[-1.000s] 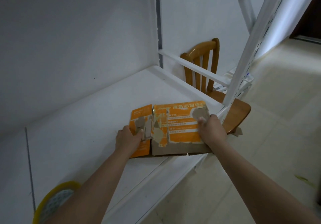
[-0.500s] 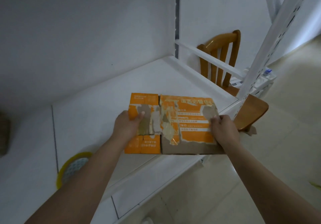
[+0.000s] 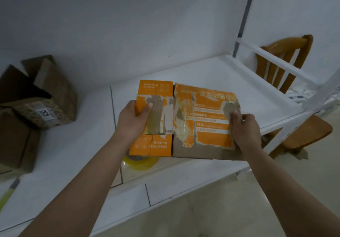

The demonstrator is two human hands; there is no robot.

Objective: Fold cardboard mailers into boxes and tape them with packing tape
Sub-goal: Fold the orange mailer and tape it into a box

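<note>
Mailer (image 3: 185, 119): flat, orange print torn and patched with old tape, held just above the white worktop (image 3: 211, 74), right of centre.
Left hand (image 3: 131, 120): grips the mailer's left panel; thumb lies on top, pressed to the card, and the other fingers are hidden underneath, so their spread cannot be told.
Right hand (image 3: 245, 129): grips the right edge; fingers (image 3: 234, 115) are bunched together on top, pinching the card near a torn patch.
Why held so: one hand on each end panel probably keeps the flat sheet level and lets the creases be bent up from both sides.
Tape (image 3: 140, 160): yellow roll on the worktop, partly hidden under the mailer's near left corner; close by for the sealing step.
Boxes (image 3: 35, 104): brown, open-flapped, far left, well apart from the mailer.
Chair (image 3: 294, 89): wooden, beyond the right end of the worktop.
Stage: judged early; nothing is folded up or taped yet.
Risk: worn creases and old tape may tear when bent.
</note>
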